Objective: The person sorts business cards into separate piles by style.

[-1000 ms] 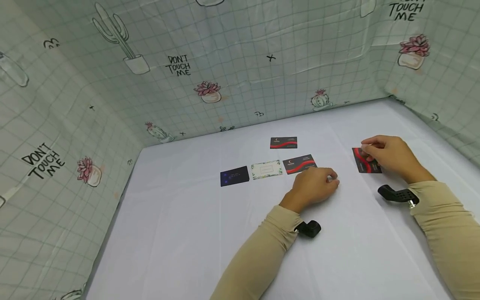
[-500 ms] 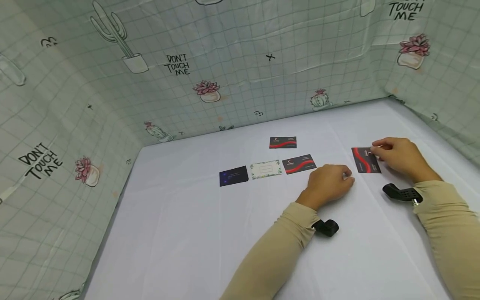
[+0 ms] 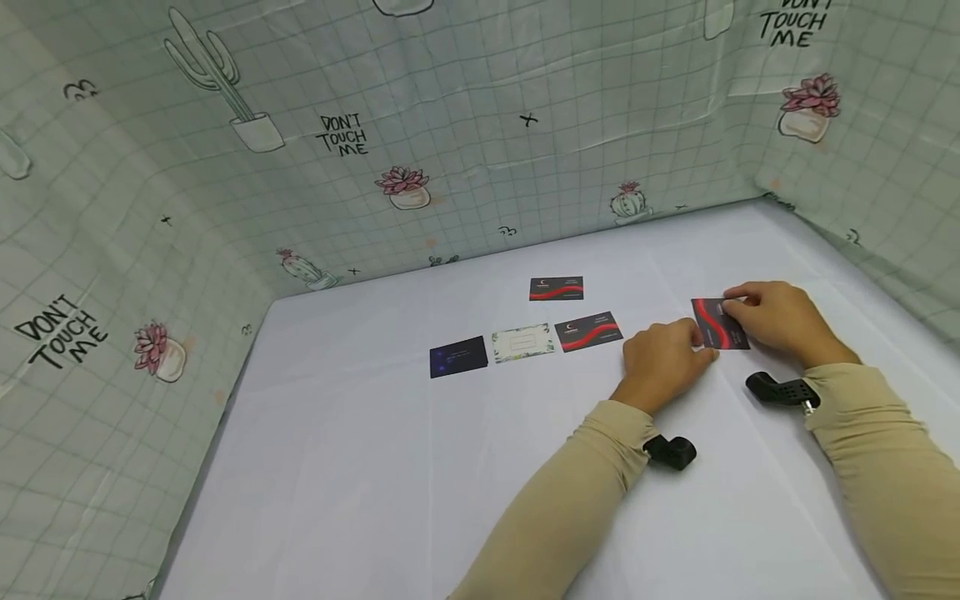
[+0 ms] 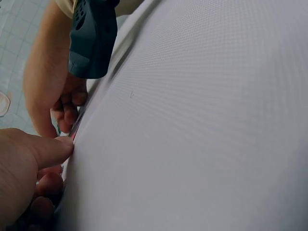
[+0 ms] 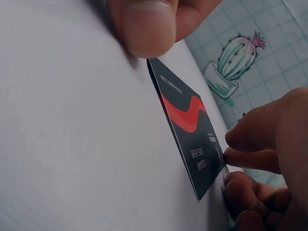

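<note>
A dark business card with a red wave point(image 3: 722, 333) lies on the white cloth at the right, between my two hands. My right hand point(image 3: 783, 321) holds its right end, thumb and index finger together at the edge by the logo. My left hand point(image 3: 660, 358) pinches at the left end, its thumb tip point(image 5: 149, 31) right at the card's corner in the right wrist view. That view shows the card point(image 5: 185, 125) slantwise, printed face showing. The left wrist view has only a thin sliver of it beside the left thumb point(image 4: 55, 150).
Left of my hands, a row holds another red-wave card point(image 3: 588, 332), a white floral card point(image 3: 522, 342) and a dark blue card point(image 3: 458, 357). A further red-wave card point(image 3: 557, 288) lies behind them. Printed cloth walls point(image 3: 465, 150) border the table point(image 3: 337, 467).
My left hand has moved right, from beside the row to the card's left end. My right hand shifted right along the card, then back a little onto its edge. The camera view turned slightly.
</note>
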{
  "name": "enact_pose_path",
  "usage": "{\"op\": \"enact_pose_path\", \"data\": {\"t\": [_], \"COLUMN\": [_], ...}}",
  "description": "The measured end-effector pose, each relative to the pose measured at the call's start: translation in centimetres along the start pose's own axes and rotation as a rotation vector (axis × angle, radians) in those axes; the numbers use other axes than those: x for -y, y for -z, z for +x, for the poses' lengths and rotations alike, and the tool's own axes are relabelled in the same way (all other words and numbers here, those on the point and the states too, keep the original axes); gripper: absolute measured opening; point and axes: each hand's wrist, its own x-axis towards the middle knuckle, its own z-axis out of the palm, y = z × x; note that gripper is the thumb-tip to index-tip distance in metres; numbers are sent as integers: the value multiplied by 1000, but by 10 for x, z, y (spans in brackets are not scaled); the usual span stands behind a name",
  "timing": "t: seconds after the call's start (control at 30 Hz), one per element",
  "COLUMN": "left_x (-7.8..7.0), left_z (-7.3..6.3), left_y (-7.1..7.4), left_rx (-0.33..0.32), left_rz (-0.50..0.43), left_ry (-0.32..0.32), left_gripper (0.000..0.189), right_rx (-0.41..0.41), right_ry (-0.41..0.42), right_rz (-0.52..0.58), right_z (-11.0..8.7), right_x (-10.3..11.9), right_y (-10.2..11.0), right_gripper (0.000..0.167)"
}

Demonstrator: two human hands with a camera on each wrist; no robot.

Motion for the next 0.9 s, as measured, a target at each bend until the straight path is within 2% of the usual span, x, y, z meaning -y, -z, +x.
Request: {"op": "enact_pose_path", "data": {"t": [0.3, 0.63, 0.9], "left_x": [2, 4, 9], "left_z": [1, -1, -2], "left_y": [0, 0, -2], "left_rx": [-49, -45, -62], "left_rz": [-17, -34, -45], "left_ry": [26, 10, 3], "left_gripper": [19, 17, 26], "right_rx": [-16, -37, -90], "right_ry": [1, -38, -79], "right_rz": [19, 37, 145], "right_z": [1, -2, -5], "right_x": [7, 8, 8], "right_y": [0, -1, -4], "right_gripper": [34, 37, 36]}}
